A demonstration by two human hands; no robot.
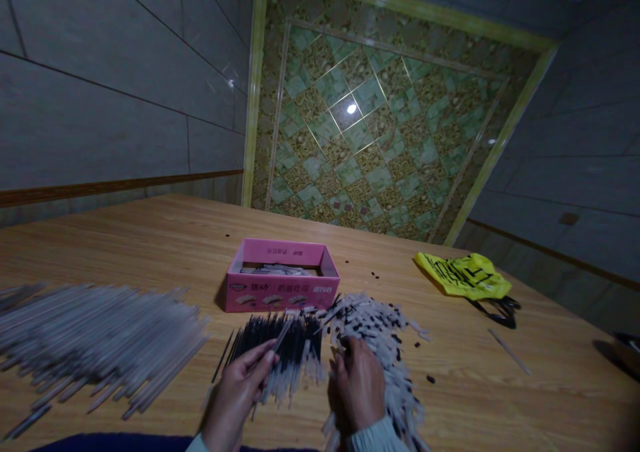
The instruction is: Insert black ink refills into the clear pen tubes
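The slim, clear plastic tube (284,335) is tilted up in the left hand (241,382), pinched between thumb and fingers near its lower end, above the flat row of thin black-and-clear sticks (245,335); it should be very light, fairly stiff along its length, smooth enough to roll or slip, and liable to crack if bent hard, so a gentle fingertip grip around the barrel would suit it; the right hand (360,379) is curled at the near edge of the heap of small white and black plastic pieces (370,319), its fingertips turned down, and I cannot tell whether they grip a piece; just beyond the sticks stands the open pink cardboard box (310,300) with more pale pieces inside; to the left lies the broad pile of clear plastic tubes (115,345), which would probably slide over one another; all of it rests on the wood-grain tabletop (450,385), with the crumpled yellow plastic bag (465,275) off to the right; beyond are grey tiled walls (125,119) and the green-and-gold patterned tile panel (395,159), catching a lamp's reflection.
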